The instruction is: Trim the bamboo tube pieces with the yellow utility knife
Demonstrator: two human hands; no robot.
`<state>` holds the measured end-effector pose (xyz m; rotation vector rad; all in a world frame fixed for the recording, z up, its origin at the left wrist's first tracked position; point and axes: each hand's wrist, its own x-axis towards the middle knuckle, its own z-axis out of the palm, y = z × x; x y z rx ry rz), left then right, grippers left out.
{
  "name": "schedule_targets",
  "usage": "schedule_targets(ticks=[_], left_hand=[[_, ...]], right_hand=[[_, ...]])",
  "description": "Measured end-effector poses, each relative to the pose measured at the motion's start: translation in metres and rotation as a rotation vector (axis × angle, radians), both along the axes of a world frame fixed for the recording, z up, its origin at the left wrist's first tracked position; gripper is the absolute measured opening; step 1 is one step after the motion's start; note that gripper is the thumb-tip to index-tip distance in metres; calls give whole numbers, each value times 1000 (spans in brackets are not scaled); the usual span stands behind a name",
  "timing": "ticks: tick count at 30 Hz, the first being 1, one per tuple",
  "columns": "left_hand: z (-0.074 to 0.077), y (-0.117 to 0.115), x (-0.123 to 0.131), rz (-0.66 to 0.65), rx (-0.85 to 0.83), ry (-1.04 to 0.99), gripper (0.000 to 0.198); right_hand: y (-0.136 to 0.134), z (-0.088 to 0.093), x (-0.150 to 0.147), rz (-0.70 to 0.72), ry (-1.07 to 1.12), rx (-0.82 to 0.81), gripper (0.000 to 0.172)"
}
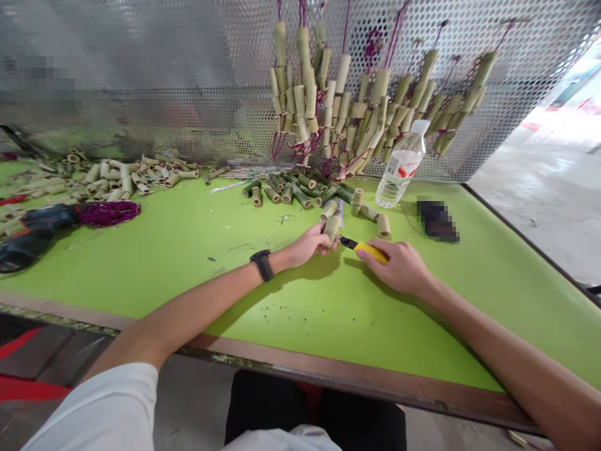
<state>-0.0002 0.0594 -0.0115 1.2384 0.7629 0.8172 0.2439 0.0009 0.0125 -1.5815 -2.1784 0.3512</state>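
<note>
The left hand (310,245) grasps a short pale bamboo tube (331,230) between thumb and fingers, just above the table (291,294) and in front of the person. The right hand (399,266) is clenched around the yellow handle of a utility knife (372,252), its dark head directed left at the tube. The tip is at or just beside the tube's right side; from where I stand, contact cannot be confirmed. The two-hand arrangement appears intended to steady the workpiece on one side while the tool is controlled from the other.

Loose stock lies on the far side, within likely reach: green bamboo pieces (300,188) in a cluster beyond the left hand, and a few pale tubes (384,225) just right of it. A larger heap of pale pieces (123,178) occupies the far left, near a dark power tool (51,216) and a bundle of purple cord (110,213); this spacing presumably keeps them off the working area.

Bamboo strings (340,106) hang by purple cords against the perforated panel (188,119), which likely keeps them off the surface. A water bottle (401,166) stands upright at far right, apart from both hands.
</note>
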Motion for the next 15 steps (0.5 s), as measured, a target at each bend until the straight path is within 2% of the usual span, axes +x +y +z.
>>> schedule_targets(ticks=[6, 11, 15], left_hand=[[2, -4, -7, -39, 153, 148, 36], [-1, -5, -10, -48, 236, 157, 84], [0, -5, -10, -82, 269, 195, 96]], right_hand=[[-1, -2, -2, 33, -26, -60, 61], [0, -4, -1, 40, -34, -49, 60], [-1, -5, -3, 31, -34, -22, 58]])
